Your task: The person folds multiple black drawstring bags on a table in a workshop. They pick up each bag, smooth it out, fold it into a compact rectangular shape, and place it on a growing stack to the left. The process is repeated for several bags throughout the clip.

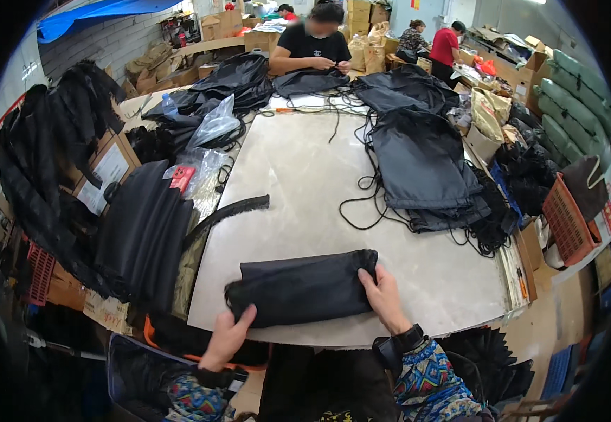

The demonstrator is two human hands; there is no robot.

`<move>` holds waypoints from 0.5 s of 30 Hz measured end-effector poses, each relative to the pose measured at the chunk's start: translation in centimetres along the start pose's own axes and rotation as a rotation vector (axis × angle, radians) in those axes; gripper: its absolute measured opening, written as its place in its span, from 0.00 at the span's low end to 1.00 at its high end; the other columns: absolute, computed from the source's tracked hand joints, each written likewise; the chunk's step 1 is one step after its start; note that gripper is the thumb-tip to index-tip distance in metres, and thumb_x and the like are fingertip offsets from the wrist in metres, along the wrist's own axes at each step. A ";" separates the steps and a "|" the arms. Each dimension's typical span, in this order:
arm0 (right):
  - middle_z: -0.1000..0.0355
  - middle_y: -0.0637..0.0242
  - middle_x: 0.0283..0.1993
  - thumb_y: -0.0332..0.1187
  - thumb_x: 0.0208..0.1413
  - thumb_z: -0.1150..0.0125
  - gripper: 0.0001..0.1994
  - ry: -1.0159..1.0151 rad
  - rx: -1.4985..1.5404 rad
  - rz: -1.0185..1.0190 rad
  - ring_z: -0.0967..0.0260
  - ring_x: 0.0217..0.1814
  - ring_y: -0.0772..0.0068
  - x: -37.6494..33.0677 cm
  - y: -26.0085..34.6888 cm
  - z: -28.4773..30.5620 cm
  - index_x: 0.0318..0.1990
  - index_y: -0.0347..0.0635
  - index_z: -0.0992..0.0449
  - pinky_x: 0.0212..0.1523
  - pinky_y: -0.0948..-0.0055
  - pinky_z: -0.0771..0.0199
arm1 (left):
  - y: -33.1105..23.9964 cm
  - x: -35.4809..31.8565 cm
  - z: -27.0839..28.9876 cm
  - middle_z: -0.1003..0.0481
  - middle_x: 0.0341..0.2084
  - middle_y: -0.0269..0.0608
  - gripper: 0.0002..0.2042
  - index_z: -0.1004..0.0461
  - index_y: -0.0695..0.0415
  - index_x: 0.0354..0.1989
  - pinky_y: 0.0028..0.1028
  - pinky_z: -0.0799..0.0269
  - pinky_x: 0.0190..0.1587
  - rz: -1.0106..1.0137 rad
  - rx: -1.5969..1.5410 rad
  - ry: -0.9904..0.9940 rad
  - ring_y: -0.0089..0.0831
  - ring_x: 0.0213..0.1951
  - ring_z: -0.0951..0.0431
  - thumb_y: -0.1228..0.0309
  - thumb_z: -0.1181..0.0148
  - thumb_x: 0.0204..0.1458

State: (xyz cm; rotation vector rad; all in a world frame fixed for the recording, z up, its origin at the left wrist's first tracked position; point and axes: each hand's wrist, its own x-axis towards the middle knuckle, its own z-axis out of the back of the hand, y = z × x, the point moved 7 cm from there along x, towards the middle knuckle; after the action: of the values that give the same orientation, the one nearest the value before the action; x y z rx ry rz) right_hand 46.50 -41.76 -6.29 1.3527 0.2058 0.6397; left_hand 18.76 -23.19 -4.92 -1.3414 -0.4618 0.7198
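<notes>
A folded bundle of black fabric (302,288) lies across the near edge of the pale table, its ends slightly frayed. My left hand (229,339) holds its lower left corner, thumb on top and fingers hidden beneath. At the right end my right hand (386,299) grips it the same way, its fingers mostly out of sight under the cloth. Beyond the bundle, a narrow black fabric strip (229,213) reaches onto the table from the left. Black drawstring bags (421,158) are stacked on the right, their cords trailing over the tabletop.
Rolled black fabric (140,228) lines the table's left edge, near a red phone-shaped object (182,178) and clear plastic. A person (312,46) handles black cloth across the table (284,162). Black strips (45,148) hang at left; an orange basket (571,218) stands at right.
</notes>
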 end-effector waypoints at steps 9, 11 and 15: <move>0.30 0.40 0.24 0.31 0.59 0.46 0.10 -0.050 -0.568 0.091 0.31 0.30 0.35 0.8 4.1 -0.6 0.30 0.33 0.35 0.29 0.46 0.35 | -5.1 4.2 -1.9 0.26 0.35 0.60 0.15 0.28 0.62 0.47 0.47 0.32 0.43 -0.011 1.028 -0.323 0.53 0.41 0.25 0.63 0.46 0.58; 0.30 0.41 0.24 0.31 0.59 0.46 0.10 -0.051 -0.577 0.121 0.32 0.30 0.35 1.1 3.4 -1.0 0.31 0.33 0.35 0.29 0.46 0.35 | -8.4 3.2 -3.2 0.28 0.47 0.59 0.18 0.32 0.61 0.54 0.46 0.36 0.53 -0.293 1.162 -0.481 0.49 0.51 0.29 0.66 0.46 0.57; 0.29 0.41 0.28 0.31 0.59 0.46 0.08 -0.022 -0.616 0.065 0.31 0.32 0.35 0.9 3.3 -1.0 0.35 0.34 0.34 0.31 0.47 0.33 | -9.6 3.6 -11.1 0.40 0.63 0.49 0.26 0.39 0.52 0.64 0.47 0.54 0.67 -0.714 1.083 -0.040 0.49 0.66 0.44 0.57 0.49 0.59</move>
State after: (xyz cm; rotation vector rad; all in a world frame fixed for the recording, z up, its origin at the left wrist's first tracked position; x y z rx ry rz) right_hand 45.77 -40.18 -3.22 0.7732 -0.0556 0.6723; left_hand 30.77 -29.22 1.98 -0.1052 -0.4364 0.2839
